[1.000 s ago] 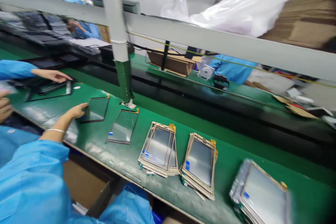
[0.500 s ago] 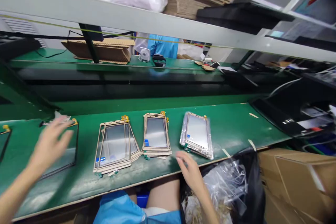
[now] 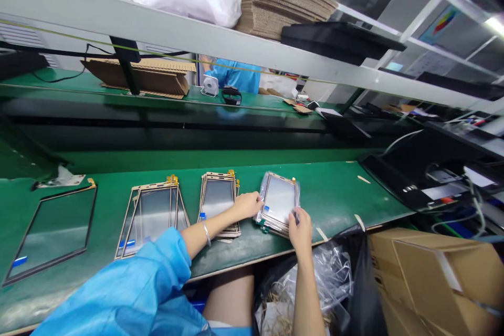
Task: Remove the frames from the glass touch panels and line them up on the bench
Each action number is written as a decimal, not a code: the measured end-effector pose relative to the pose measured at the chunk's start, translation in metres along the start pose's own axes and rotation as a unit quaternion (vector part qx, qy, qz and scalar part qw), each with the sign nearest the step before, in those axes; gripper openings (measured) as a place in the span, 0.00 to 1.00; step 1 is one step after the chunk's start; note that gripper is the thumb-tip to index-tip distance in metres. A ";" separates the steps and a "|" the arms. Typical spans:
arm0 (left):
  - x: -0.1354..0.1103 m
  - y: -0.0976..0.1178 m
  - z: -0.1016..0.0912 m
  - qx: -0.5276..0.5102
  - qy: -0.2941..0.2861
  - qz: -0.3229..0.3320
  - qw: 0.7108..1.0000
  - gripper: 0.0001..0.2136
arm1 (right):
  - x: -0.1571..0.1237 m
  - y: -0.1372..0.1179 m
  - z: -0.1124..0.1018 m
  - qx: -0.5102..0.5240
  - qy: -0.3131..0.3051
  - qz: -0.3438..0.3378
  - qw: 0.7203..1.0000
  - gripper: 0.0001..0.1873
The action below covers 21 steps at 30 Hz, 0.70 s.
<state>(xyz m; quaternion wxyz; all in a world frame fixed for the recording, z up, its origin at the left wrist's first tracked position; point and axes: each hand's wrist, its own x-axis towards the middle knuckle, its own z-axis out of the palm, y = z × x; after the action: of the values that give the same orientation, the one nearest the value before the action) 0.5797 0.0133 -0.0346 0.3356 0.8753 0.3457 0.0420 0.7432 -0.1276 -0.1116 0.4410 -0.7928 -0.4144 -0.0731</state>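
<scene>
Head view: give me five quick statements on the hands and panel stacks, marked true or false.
1. Both hands touch the wrapped stack. True: the left hand is at its left edge, the right hand at its near right corner.
2. The wrapped stack is the leftmost one. False: it lies farthest right; the middle stack and fanned stack lie to its left.
3. A single panel lies flat at far left. True.
4. The left wrist is bare. False: it wears a bracelet.
5. The cardboard stack sits on the green bench. False: it is on the overhead shelf.
</scene>
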 end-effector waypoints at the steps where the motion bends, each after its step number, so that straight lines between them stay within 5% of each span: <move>1: 0.007 0.001 0.002 0.010 -0.009 -0.013 1.000 0.13 | -0.002 0.001 0.001 0.006 -0.004 0.001 1.000 0.21; 12: 0.034 0.016 -0.002 0.054 -0.050 -0.042 0.996 0.14 | -0.009 0.003 0.004 0.059 -0.023 0.056 0.996 0.26; 21: 0.020 0.008 0.010 -0.048 -0.064 -0.037 0.996 0.13 | 0.011 0.029 0.006 0.067 -0.035 0.154 0.985 0.29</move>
<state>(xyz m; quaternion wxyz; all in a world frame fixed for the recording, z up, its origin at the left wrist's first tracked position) 0.6027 0.0156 -0.0406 0.3996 0.8457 0.3535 -0.0100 0.7699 -0.1247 -0.1284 0.4843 -0.8177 -0.3069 0.0513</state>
